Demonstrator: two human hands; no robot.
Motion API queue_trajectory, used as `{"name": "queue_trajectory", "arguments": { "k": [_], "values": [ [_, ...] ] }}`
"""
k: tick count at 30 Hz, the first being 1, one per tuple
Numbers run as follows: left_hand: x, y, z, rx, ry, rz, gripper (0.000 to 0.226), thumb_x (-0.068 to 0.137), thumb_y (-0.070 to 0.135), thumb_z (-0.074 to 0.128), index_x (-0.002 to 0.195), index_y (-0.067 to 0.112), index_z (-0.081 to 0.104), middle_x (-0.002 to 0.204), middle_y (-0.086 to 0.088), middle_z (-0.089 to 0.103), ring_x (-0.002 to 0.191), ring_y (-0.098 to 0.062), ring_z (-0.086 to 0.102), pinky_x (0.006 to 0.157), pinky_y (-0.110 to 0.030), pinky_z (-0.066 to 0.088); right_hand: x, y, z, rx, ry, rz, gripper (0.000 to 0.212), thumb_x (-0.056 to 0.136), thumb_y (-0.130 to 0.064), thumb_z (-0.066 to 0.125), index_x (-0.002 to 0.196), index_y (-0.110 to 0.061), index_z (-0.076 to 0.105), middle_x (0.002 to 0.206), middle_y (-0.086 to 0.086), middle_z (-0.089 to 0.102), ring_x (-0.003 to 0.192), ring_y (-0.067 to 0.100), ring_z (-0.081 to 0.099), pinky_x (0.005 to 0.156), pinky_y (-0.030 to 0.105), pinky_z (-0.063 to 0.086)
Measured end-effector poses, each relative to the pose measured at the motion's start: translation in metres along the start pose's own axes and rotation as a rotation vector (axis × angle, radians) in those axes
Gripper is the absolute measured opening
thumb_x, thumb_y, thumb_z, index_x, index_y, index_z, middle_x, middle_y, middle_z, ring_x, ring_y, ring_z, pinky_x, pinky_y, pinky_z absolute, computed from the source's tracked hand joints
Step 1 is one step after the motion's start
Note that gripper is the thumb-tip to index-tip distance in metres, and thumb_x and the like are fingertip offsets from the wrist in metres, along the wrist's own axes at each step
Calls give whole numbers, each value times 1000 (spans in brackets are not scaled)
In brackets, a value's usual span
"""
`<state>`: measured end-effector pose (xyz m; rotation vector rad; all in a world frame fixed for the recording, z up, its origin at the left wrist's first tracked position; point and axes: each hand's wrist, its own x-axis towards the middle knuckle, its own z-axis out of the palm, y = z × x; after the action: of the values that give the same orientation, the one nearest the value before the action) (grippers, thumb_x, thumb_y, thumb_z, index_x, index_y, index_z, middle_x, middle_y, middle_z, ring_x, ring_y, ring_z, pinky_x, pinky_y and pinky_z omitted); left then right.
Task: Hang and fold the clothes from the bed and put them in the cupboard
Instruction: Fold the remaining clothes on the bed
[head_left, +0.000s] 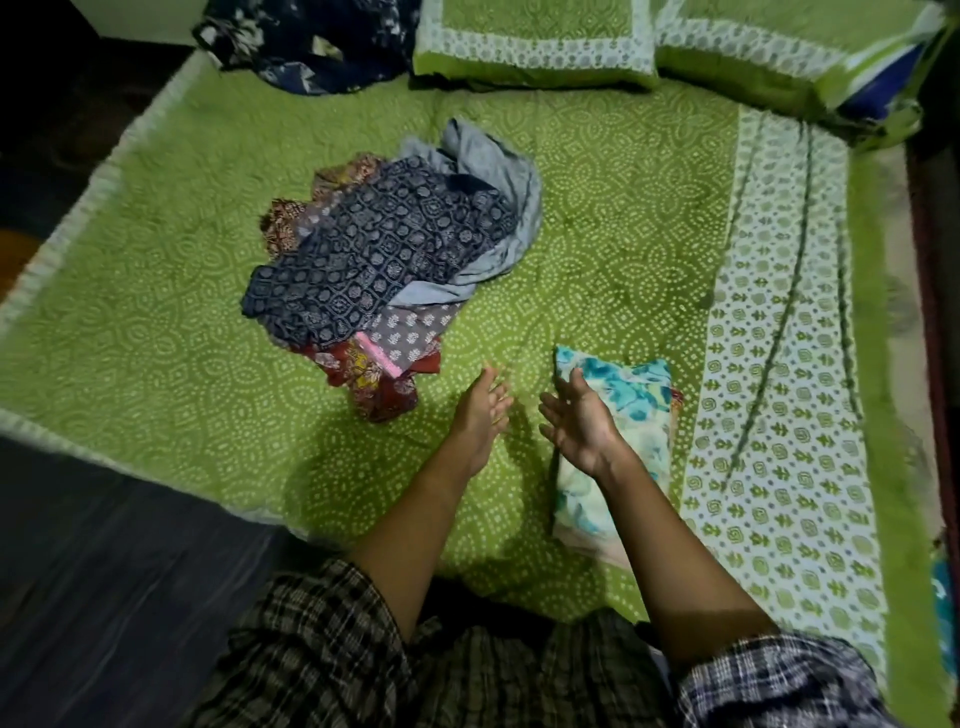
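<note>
Clothes pile (410, 332): unfolded heap mid-bed, dark printed garment (363, 249) on top.
Folded floral cloth (636, 395): flat on green bedspread (156, 322), right of pile.
Left hand (480, 413): fingers straight, loosely spread, empty, between pile and folded cloth.
Right hand (582, 423): fingers spread wide, gripping nothing, over folded cloth; contact unclear.

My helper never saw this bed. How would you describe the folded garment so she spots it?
On the green bedspread, look at the near right part, beside the white patterned border. The folded garment lies by the right hand. It alone is pale with turquoise flowers and flat; the pile to its left is dark and crumpled.
</note>
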<state>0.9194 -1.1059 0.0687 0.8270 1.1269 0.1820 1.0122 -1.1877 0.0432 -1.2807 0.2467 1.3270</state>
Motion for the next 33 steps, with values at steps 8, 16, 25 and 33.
{"name": "queue_trajectory", "arguments": {
  "k": [8,16,25,33],
  "values": [
    [46,60,-132,10,49,35,50,101,39,25,142,11,34,145,-13,40,132,-28,40,106,-38,30,58,28,118,-33,-7,16,59,100,-50,23,147,-14,28,150,15,31,139,25,31,111,40,24],
    [128,142,-290,159,38,-5,49,102,36,27,143,9,33,145,-12,40,132,-28,40,104,-34,31,146,59,268,68,43,30,55,102,-43,21,145,-12,30,140,11,46,94,17,60,72,26,42],
    [198,155,-378,192,87,-133,49,101,41,26,142,16,34,146,-11,40,130,-27,42,112,-44,28,222,91,326,-15,112,145,56,100,-47,23,137,-11,43,121,6,57,109,23,53,95,36,37],
    [243,148,-381,137,71,-196,47,101,38,30,143,18,32,147,-9,37,131,-24,41,108,-39,31,265,90,326,-27,189,132,43,100,-42,35,126,-11,47,114,9,55,109,26,50,101,39,40]
  ]
}}
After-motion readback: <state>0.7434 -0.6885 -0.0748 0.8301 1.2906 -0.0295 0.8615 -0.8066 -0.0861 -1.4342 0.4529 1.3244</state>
